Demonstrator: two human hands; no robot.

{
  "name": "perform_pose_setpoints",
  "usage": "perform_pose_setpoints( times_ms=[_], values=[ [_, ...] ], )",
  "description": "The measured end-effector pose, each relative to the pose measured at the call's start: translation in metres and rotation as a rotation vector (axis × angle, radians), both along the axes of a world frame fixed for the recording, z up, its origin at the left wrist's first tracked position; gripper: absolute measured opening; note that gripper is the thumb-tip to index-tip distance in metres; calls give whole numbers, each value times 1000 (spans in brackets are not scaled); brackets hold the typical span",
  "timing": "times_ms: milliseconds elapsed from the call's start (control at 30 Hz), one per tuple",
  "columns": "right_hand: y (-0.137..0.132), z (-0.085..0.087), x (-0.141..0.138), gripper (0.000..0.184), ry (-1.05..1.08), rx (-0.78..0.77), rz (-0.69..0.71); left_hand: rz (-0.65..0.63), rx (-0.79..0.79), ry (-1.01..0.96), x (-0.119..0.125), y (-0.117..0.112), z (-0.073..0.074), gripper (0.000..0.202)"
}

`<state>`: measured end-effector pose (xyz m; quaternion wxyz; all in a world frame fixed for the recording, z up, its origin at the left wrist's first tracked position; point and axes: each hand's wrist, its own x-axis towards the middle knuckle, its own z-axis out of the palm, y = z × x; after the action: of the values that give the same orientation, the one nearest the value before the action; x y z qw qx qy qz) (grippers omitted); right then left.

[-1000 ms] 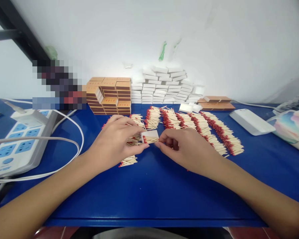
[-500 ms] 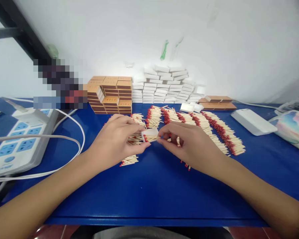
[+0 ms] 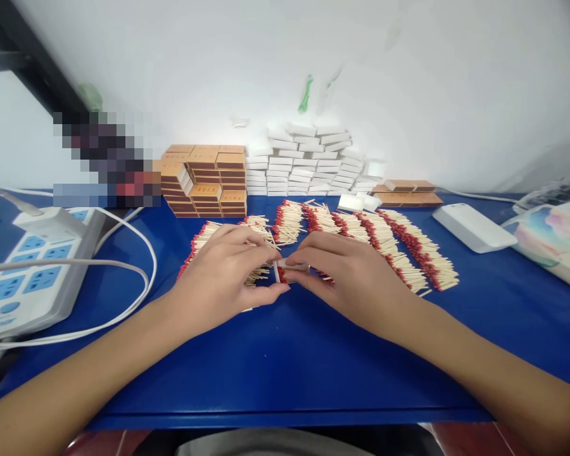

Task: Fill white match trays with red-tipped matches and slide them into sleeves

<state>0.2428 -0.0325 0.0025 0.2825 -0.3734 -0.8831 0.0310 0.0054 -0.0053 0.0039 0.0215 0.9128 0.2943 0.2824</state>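
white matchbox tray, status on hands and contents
Left hand grips white matchbox tray at its left end. Right hand over it, hiding most. Red match heads visible inside.

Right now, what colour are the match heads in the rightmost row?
The match heads are red, clearest in the head view.

On my left I can see a white power strip (image 3: 33,301) with blue socket faces, a white charger (image 3: 50,225) sitting on it and pale cables (image 3: 154,263) looping beside it over the blue desk (image 3: 275,373). Over on my right, a white rectangular device (image 3: 475,228) lies near a pastel-patterned item (image 3: 560,234). Behind, I make out a white wall (image 3: 408,126) with a green mark (image 3: 306,94).
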Motion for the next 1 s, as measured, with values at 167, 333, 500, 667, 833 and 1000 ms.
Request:
perform_pose_setpoints(
  times_ms=[167,333,500,667,833,1000],
  values=[
    [14,8,16,22,-46,31,-222,40,88,-39,-3,5,-4,30],
    [22,7,22,22,-231,-209,-401,73,133,-38,-4,7,-3,30],
    [19,2,16,13,-262,-292,-357,73,143,-31,-4,6,-2,30],
    [21,-1,13,14,-217,-312,-323,71,146,-39,-3,5,-1,30],
    [25,-4,15,16,-191,-316,-301,69,161,-42,-3,6,1,30],
    [28,-5,19,21,-198,-267,-259,61,174,-43,-4,6,2,31]
  ],
)
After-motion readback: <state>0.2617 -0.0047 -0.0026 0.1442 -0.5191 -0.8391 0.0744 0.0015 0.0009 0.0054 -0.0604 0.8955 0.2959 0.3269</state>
